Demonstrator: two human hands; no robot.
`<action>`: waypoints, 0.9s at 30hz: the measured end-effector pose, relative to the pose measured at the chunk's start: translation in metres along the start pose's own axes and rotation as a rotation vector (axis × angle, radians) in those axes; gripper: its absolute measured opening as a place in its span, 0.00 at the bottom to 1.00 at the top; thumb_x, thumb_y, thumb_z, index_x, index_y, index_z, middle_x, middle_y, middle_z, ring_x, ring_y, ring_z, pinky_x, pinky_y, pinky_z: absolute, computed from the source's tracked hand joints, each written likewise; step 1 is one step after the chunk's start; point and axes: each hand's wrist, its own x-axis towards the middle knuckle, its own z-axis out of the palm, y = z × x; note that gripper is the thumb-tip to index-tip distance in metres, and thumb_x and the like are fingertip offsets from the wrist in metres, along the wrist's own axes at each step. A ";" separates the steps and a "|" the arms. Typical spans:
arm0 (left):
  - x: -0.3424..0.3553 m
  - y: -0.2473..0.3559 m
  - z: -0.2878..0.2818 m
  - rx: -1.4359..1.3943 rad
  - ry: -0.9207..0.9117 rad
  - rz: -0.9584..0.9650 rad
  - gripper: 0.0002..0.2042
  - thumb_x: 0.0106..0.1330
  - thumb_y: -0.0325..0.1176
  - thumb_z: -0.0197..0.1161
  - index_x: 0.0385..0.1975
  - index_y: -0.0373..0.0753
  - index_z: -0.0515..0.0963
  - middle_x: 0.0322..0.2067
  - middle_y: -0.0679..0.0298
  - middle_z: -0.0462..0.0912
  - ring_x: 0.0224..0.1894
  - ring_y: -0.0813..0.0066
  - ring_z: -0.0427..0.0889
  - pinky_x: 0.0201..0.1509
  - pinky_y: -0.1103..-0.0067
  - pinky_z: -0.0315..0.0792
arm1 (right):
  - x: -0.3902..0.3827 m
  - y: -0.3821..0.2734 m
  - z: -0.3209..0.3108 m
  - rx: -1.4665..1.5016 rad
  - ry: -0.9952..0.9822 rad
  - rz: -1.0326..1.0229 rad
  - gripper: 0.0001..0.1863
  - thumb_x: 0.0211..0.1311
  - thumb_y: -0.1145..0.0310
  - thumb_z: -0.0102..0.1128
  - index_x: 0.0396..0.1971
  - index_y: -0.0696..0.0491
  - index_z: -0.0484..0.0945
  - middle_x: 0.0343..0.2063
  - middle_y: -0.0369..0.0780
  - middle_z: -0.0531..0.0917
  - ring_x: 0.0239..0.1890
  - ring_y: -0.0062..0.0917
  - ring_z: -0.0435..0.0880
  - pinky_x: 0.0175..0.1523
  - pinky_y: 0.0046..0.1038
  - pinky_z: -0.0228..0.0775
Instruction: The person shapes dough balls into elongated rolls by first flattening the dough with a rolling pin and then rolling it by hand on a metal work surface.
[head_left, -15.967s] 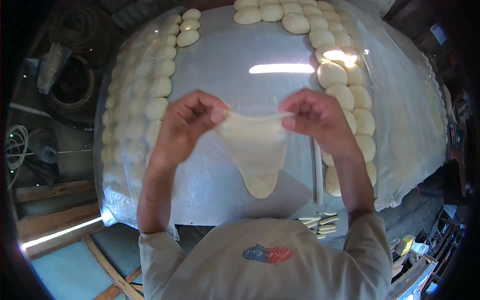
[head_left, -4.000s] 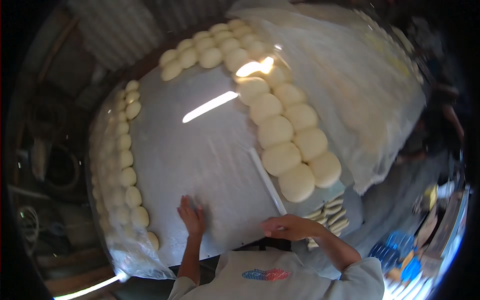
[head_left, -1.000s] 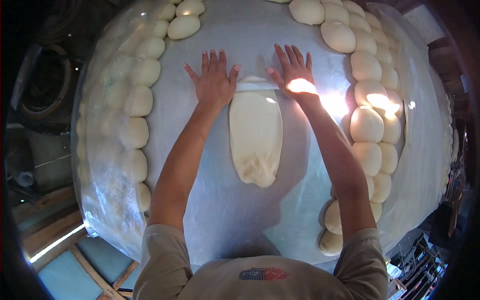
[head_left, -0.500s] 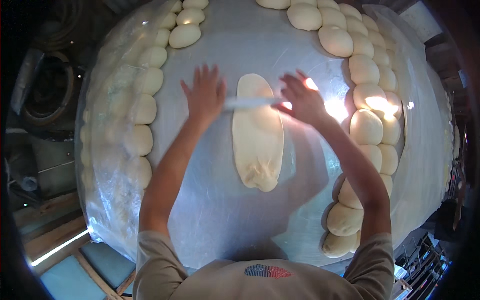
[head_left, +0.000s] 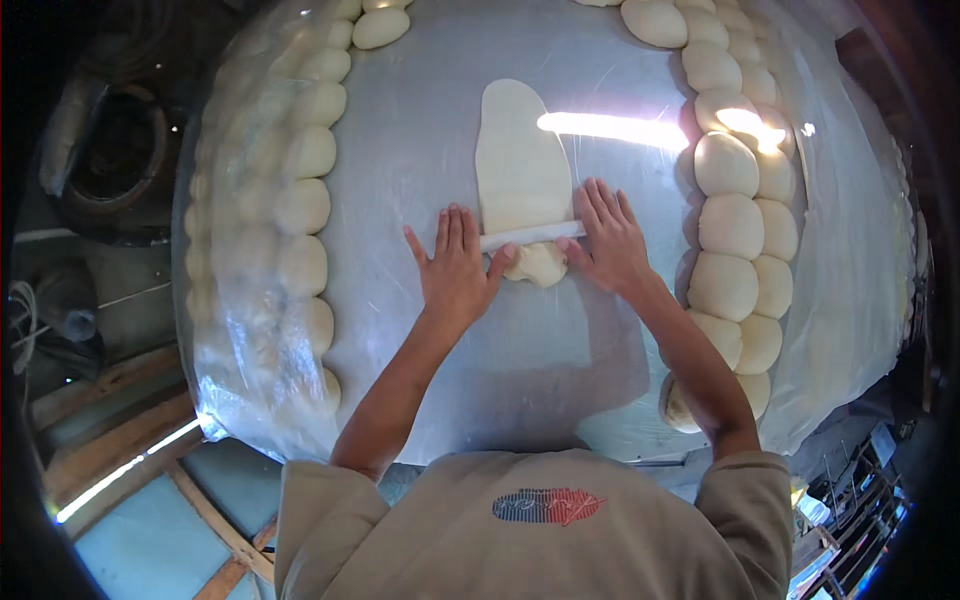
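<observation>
A white rolling pin (head_left: pixel 532 234) lies across a long, flat oval of pale dough (head_left: pixel 522 160) on the metal worktop (head_left: pixel 400 170). Below the pin the dough's near end forms a rumpled lump (head_left: pixel 537 267). My left hand (head_left: pixel 455 260) lies open at the pin's left end, fingers stretched forward and thumb by the lump. At the other end my right hand (head_left: pixel 610 240) is open too, fingers spread and thumb touching the pin and dough.
Rows of rounded dough pieces line the left (head_left: pixel 310 205) and right (head_left: pixel 725 285) sides. Clear plastic sheeting (head_left: pixel 240 360) covers the left rows; another sheet (head_left: pixel 830 300) lies at the far right. Dark clutter (head_left: pixel 110 150) and wooden beams (head_left: pixel 120 390) are beyond the worktop's left edge.
The pin and both hands have come back toward me, from the dough's far end to near its closer end, which now looks more bunched. The view has shifted a little.
</observation>
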 end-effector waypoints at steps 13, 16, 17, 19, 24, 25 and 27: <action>-0.080 0.039 0.011 0.033 -0.083 -0.083 0.42 0.65 0.63 0.44 0.67 0.30 0.51 0.68 0.41 0.49 0.72 0.49 0.44 0.67 0.41 0.33 | -0.089 -0.052 0.003 -0.145 0.143 0.066 0.36 0.63 0.48 0.50 0.57 0.66 0.65 0.60 0.57 0.67 0.64 0.45 0.64 0.66 0.44 0.56; -0.165 0.041 0.022 -0.143 0.069 0.026 0.41 0.65 0.60 0.48 0.67 0.30 0.52 0.66 0.42 0.54 0.71 0.50 0.48 0.68 0.43 0.35 | -0.156 -0.076 0.001 -0.061 0.005 0.109 0.35 0.65 0.49 0.47 0.58 0.65 0.64 0.62 0.55 0.65 0.66 0.43 0.62 0.69 0.43 0.51; -0.185 0.043 0.024 -0.152 0.024 0.038 0.41 0.65 0.59 0.49 0.66 0.30 0.52 0.66 0.44 0.54 0.70 0.49 0.48 0.67 0.42 0.36 | -0.174 -0.080 0.004 -0.061 0.037 0.091 0.31 0.64 0.53 0.49 0.57 0.64 0.65 0.61 0.53 0.67 0.65 0.41 0.65 0.69 0.42 0.53; -0.215 0.044 0.023 -0.148 0.008 0.056 0.41 0.65 0.58 0.50 0.66 0.29 0.52 0.66 0.45 0.55 0.70 0.49 0.49 0.67 0.42 0.36 | -0.197 -0.086 0.005 -0.065 0.099 0.066 0.28 0.64 0.57 0.52 0.56 0.63 0.67 0.60 0.51 0.69 0.63 0.40 0.67 0.68 0.42 0.54; -0.269 0.041 0.037 -0.024 0.083 0.170 0.42 0.65 0.59 0.50 0.67 0.29 0.49 0.68 0.47 0.50 0.71 0.45 0.44 0.65 0.39 0.36 | -0.245 -0.098 0.006 -0.043 0.105 0.011 0.22 0.59 0.64 0.58 0.54 0.54 0.71 0.58 0.41 0.72 0.62 0.34 0.67 0.68 0.43 0.55; -0.274 0.040 0.037 -0.024 0.082 0.169 0.42 0.65 0.59 0.50 0.67 0.29 0.49 0.68 0.47 0.50 0.71 0.45 0.44 0.65 0.39 0.36 | -0.250 -0.099 0.006 -0.042 0.104 0.011 0.22 0.59 0.64 0.58 0.54 0.54 0.71 0.58 0.41 0.72 0.62 0.34 0.67 0.68 0.43 0.55; -0.280 0.036 0.035 -0.015 0.044 0.212 0.43 0.65 0.59 0.49 0.67 0.29 0.48 0.68 0.47 0.48 0.71 0.45 0.42 0.65 0.38 0.32 | -0.254 -0.099 0.004 -0.032 0.078 -0.002 0.21 0.58 0.63 0.60 0.51 0.51 0.73 0.58 0.40 0.72 0.63 0.33 0.66 0.68 0.46 0.54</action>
